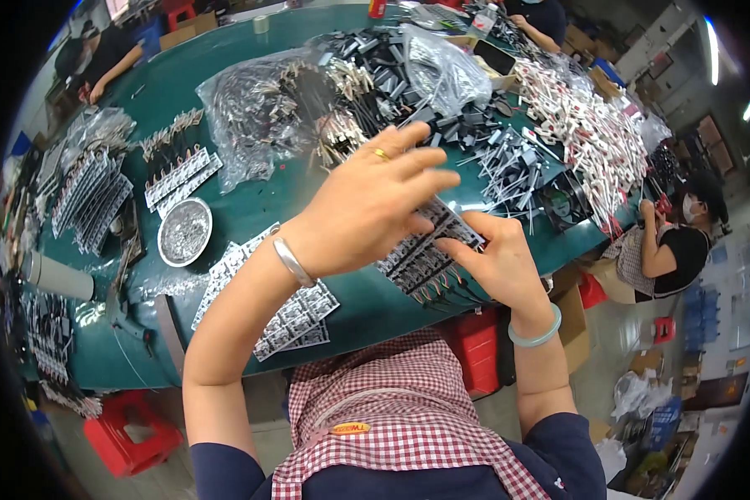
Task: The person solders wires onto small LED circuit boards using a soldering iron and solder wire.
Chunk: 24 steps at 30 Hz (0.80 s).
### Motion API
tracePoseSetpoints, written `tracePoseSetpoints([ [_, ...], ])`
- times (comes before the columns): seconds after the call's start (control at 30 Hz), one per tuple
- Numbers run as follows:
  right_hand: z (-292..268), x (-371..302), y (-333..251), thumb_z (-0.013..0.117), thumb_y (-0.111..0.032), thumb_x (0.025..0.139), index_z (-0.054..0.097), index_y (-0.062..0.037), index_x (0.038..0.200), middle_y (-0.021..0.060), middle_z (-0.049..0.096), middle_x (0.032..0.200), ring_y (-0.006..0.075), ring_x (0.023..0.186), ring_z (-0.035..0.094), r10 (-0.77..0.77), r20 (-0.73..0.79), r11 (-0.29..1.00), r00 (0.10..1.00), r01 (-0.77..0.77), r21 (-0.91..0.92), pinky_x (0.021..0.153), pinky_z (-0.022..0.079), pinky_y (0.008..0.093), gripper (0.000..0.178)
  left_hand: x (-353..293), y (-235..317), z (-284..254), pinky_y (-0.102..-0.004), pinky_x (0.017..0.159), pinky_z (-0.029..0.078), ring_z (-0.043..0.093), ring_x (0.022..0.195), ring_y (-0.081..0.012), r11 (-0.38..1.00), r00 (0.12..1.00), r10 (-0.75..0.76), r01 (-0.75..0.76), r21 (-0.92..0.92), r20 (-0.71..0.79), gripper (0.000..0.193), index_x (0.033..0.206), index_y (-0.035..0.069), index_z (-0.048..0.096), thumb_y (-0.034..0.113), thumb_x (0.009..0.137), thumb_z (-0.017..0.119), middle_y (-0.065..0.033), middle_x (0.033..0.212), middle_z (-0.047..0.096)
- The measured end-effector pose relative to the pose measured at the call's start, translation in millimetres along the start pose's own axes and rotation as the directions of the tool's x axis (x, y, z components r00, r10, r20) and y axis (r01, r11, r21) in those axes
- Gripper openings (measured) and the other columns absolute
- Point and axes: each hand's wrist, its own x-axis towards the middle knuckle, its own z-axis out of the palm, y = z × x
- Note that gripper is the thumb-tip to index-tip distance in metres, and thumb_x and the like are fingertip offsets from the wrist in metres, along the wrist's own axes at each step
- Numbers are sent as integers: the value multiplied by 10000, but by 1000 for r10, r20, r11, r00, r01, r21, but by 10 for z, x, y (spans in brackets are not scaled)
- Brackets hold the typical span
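Observation:
My right hand [502, 260] pinches the right edge of a panel of small circuit boards [417, 260] between thumb and fingers. Dark and coloured wires [442, 287] hang from the panel's near side. Over its far left corner hovers my left hand [362, 198], fingers apart and slightly bent; I see nothing in them, though the palm side is hidden. Beyond that hand lies a heap of wire leads with pale connectors [342, 125]. More white-and-black board panels [296, 317] lie flat on the green table under my left forearm, which covers part of them.
A bowl of small metallic bits [185, 233], a soldering iron-like tool [125, 312] and a white cylinder [58, 277] stand left. Plastic-bagged leads [254, 108], black parts [383, 67] and white connector leads [583, 133] fill the far side. Other people sit around the table.

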Motion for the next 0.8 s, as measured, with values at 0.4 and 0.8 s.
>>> tracePoseSetpoints([
  [0.4, -223, -95, -106, 777, -117, 783, 675, 38, 875, 40, 609, 680, 48, 639, 469, -102, 393, 931, 914, -51, 361, 534, 394, 246, 207, -87, 230, -144, -388, 538, 422, 565, 611, -353, 869, 891, -75, 278, -410, 447, 265, 868, 30, 599, 251, 810, 733, -134, 675, 566],
  [0.8, -71, -56, 67, 789, -130, 781, 679, 49, 841, 12, 636, 710, 54, 602, 567, 43, 522, 792, 852, -347, 502, 485, 450, 231, 218, -156, 137, 69, -357, 599, 440, 588, 626, -251, 830, 793, -216, 456, -320, 570, 301, 861, -19, 643, 263, 808, 733, -154, 716, 626],
])
